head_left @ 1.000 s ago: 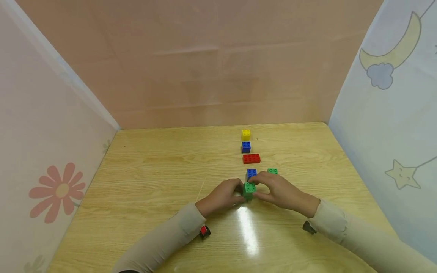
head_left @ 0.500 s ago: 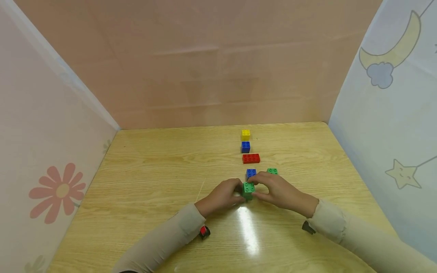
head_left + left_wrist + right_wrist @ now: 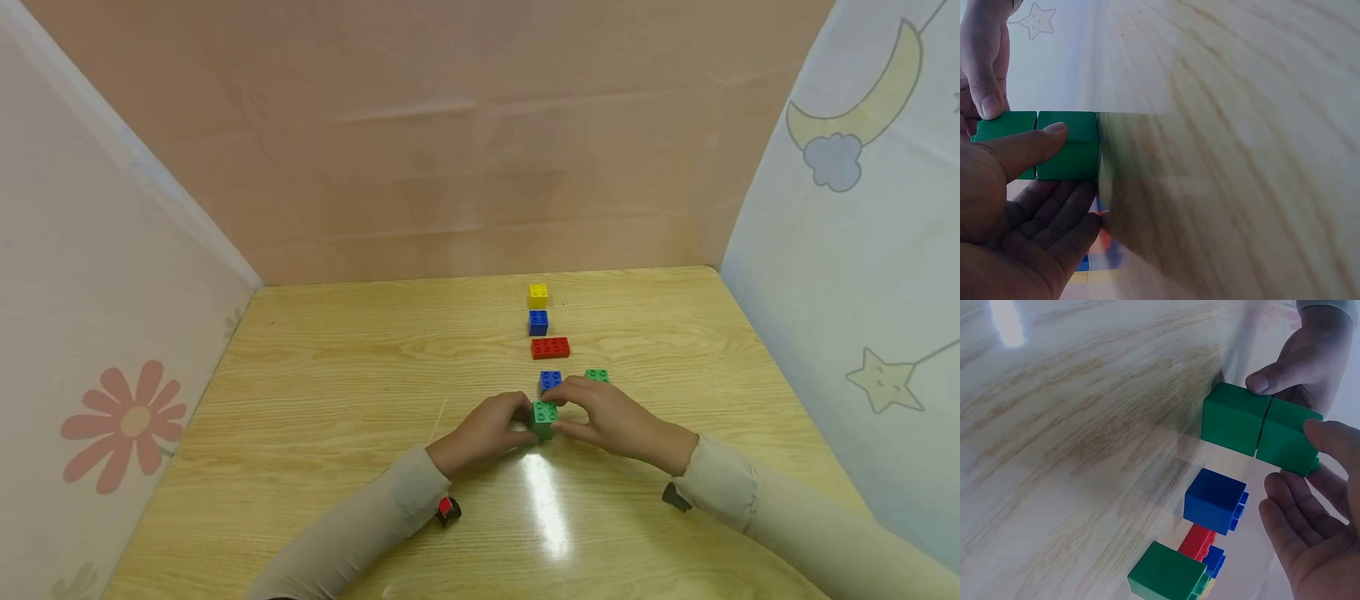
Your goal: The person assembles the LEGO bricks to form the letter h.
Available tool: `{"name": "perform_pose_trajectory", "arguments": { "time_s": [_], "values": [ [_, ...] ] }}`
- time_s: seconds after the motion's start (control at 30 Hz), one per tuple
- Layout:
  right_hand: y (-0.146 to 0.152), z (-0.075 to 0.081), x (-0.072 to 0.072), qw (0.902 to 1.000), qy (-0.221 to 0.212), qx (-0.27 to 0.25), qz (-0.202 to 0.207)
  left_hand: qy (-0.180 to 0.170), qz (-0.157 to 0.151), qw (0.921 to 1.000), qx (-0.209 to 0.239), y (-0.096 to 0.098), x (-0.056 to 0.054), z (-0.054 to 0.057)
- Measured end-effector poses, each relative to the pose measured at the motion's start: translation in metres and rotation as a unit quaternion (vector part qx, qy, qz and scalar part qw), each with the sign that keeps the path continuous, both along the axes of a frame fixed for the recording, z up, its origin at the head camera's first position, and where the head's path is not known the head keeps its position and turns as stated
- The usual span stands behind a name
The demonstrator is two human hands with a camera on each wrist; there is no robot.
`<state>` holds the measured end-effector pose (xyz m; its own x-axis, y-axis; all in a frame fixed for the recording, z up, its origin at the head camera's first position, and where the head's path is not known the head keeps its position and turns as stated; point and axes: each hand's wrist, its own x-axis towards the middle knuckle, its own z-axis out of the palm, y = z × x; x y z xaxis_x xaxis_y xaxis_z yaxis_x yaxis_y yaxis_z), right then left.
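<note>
While the left hand (image 3: pixel 483 427) and right hand (image 3: pixel 626 422) pinch it, a green stack (image 3: pixel 544 425) stands on the table (image 3: pixel 360 358)

As the wrist views show, the stack is two plain bricks, one upon the other, upright, with a thin dark line between. The left thumb (image 3: pixel 1032 145) reaches to the lower brick (image 3: pixel 1072 159); the right thumb (image 3: pixel 988 103) and a finger hold the upper brick (image 3: pixel 1285 444).

Just beyond stands the near blue brick (image 3: pixel 551 379), with a loose green brick (image 3: pixel 596 375) to its right. Farther off, roughly in line, come a long red brick (image 3: pixel 551 348), the far blue brick (image 3: pixel 538 323), then a yellow brick (image 3: pixel 538 297) towards the wall (image 3: pixel 480 167).

A black-and-red thing (image 3: pixel 448 510) lies partly hidden beneath the left sleeve (image 3: pixel 352 542); a dark thing (image 3: pixel 677 497) by the right sleeve (image 3: pixel 810 525) is hard to name. Glare (image 3: pixel 546 504) whitens the table before the stack. In the head view, the right hand covers parts of the near blue brick and loose green brick. Whether the stack is pressed fully together, I cannot tell.
</note>
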<state>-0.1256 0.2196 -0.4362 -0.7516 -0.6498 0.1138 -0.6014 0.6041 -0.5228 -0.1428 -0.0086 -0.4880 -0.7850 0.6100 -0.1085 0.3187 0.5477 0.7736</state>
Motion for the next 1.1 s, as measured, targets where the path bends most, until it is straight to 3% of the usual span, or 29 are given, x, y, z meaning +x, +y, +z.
{"name": "perform_pose_trajectory", "arguments": {
  "time_s": [0.23,0.73,1.1],
  "values": [
    [0.0004,0.0011,0.0006,0.9999,-0.015,-0.004,-0.004,0.004,-0.002,0.9999,-0.010,0.0012,-0.0019,-0.0043],
    [0.0014,0.0058,-0.0026,0.9995,-0.031,0.001,0.004,0.014,-0.005,0.9998,-0.014,0.0023,-0.0016,-0.0004],
    [-0.0045,0.0053,-0.0027,0.9996,-0.017,0.015,0.015,0.008,0.001,0.9998,-0.019,0.0003,-0.0016,-0.0015]
  ]
}}
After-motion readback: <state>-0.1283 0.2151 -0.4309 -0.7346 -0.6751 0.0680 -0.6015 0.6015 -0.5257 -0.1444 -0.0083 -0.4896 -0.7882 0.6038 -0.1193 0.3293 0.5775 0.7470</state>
